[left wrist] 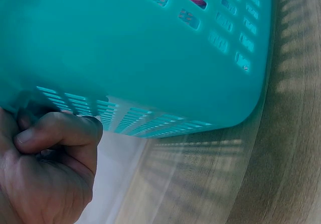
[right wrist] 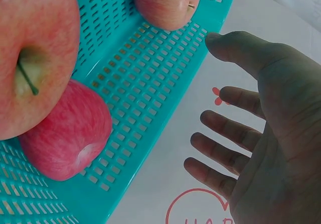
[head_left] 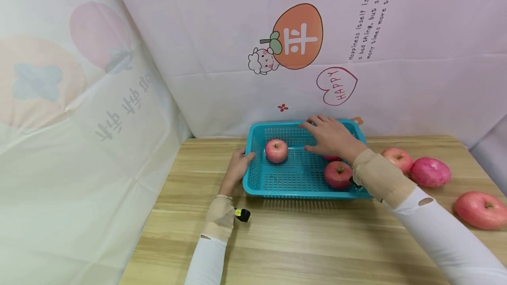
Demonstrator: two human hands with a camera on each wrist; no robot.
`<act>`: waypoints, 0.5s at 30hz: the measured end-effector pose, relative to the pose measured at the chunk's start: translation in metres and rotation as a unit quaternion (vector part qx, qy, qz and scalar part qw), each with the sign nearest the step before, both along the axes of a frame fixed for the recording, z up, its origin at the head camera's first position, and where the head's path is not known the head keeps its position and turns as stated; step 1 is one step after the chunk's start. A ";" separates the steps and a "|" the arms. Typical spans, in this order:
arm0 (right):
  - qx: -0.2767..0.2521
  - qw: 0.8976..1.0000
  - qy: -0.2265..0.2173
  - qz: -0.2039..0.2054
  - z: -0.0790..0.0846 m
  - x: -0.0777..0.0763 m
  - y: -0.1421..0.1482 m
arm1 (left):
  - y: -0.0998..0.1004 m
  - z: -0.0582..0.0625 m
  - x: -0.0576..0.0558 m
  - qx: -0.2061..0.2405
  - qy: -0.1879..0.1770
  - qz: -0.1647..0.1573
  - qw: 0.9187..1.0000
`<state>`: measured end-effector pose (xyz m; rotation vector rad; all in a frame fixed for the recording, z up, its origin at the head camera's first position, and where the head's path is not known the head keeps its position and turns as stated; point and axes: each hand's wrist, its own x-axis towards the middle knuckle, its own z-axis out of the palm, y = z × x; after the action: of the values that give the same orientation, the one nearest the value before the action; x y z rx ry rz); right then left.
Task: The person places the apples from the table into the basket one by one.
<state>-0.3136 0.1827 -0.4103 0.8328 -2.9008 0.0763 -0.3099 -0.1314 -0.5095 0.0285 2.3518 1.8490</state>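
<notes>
A turquoise plastic basket (head_left: 301, 194) stands on the wooden table against the backdrop. My left hand (head_left: 237, 165) grips its left rim, fingers curled at the edge in the left wrist view. Over the basket's right back part, my right hand (head_left: 330, 136) is spread with nothing in it. Inside lie a pale red apple (head_left: 276, 151) at the left and a redder apple (head_left: 338, 174) at the front right. Behind that one, a deep-pink streaked fruit (right wrist: 70, 133) is mostly covered by the right hand in the head view.
Right of the basket, on the table (head_left: 301, 245), lie a red apple (head_left: 397, 159), a deep-pink fruit (head_left: 430, 172) touching it, and a large apple (head_left: 481, 209) nearer the front. A printed white cloth (head_left: 222, 96) hangs behind the table, another at the left.
</notes>
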 end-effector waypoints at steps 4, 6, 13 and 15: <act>0.001 1.000 0.003 0.002 0.000 0.003 0.004 | 0.000 0.000 0.000 0.003 0.000 -0.002 1.000; 0.002 1.000 0.003 0.003 0.000 0.004 0.005 | -0.001 0.000 0.000 0.004 0.001 -0.002 1.000; 0.004 1.000 0.008 0.011 -0.002 0.007 0.011 | -0.001 -0.002 0.000 0.009 0.000 -0.006 1.000; 0.000 1.000 0.009 0.010 -0.002 0.008 0.014 | -0.001 -0.002 -0.001 0.009 0.000 -0.008 1.000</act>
<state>-0.3056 0.1963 -0.4123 0.8592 -2.8766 0.0703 -0.3106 -0.1324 -0.5118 0.0496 2.3283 1.8637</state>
